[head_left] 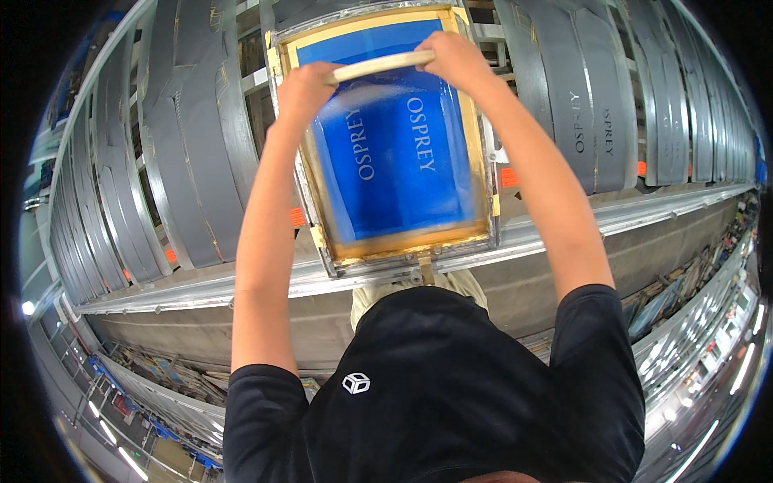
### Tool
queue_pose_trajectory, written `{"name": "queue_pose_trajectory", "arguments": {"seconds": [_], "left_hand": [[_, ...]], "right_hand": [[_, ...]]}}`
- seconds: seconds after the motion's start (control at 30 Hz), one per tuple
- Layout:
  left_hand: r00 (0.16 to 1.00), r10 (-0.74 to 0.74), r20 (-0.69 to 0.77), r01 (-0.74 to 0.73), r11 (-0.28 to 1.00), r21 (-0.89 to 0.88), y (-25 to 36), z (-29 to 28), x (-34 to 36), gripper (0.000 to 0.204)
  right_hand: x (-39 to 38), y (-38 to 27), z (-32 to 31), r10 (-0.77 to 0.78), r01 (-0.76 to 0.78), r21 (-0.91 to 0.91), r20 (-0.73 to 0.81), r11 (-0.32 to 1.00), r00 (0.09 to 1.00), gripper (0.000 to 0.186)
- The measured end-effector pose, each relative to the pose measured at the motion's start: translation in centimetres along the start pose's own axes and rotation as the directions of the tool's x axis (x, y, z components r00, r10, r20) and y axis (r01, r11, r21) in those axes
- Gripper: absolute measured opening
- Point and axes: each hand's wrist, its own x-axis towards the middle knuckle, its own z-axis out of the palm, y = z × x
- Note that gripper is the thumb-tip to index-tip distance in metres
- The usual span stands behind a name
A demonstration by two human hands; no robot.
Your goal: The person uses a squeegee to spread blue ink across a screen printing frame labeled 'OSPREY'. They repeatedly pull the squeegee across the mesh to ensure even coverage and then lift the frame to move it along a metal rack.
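Note:
Both my arms reach out over a screen-printing frame [481, 197], which has a metal border and yellowish tape around a blue mesh. Two rows of pale lettering run across the blue screen [394, 211]. A pale squeegee [377, 68] lies slantwise across its far part. My left hand [304, 92] is closed on the squeegee's left end, and my right hand [457, 63] grips the right end, slightly farther away. A thin whitish film shows on the mesh just on the near side of the squeegee. Whatever lies beneath the screen is hidden.
Grey panels [181, 153] lie in a long row on metal supports to the left. More grey panels [573, 97] continue to the right, some with printed lettering. A metal rail [644, 216] runs along the near edge. Orange pieces [508, 177] sit near it.

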Motion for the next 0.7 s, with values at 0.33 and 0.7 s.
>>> {"name": "queue_pose_trajectory", "arguments": {"seconds": [0.33,0.7], "left_hand": [[0.979,0.114,-0.169,-0.113,0.993,0.012,3.3,7.0,-21.2,0.033],[0.939,0.179,-0.293,-0.182,0.983,0.017,1.7,5.4,-15.0,0.044]], "right_hand": [[-21.7,-3.6,6.9,-0.015,0.039,0.172,-0.14,0.984,0.99,0.048],[-14.4,-1.4,4.8,-0.148,0.176,0.107,-0.229,0.979,0.962,0.046]]}}
